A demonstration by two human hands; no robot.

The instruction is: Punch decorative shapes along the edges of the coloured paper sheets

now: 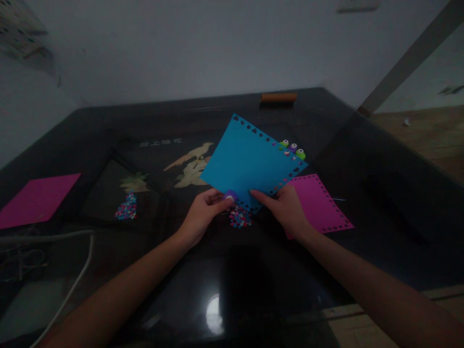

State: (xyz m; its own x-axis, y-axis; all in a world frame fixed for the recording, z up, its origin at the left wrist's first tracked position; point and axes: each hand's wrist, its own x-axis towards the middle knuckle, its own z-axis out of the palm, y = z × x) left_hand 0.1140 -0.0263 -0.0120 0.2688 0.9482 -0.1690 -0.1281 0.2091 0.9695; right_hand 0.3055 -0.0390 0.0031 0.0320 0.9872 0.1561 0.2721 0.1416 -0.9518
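A blue sheet of paper (250, 159) is tilted above the table, with rows of small punched shapes along two of its edges. My right hand (290, 208) grips the sheet's lower right edge, thumb on top. In my left hand (203, 212) is a small purple craft punch (230, 194) with a white button, set at the paper's lower edge. Just below it lies a heap of coloured paper bits (240, 218). Partly behind the sheet stand green and purple punches (300, 153). A pink sheet with punched edges (315, 205) lies beneath my right hand.
Another pink sheet (43, 198) is at the table's left, with a second heap of paper bits (126, 208) nearer the middle. An orange-brown roll (278, 98) sits by the wall. A white cable (85, 261) crosses the lower left. The dark tabletop (174, 290) is glossy.
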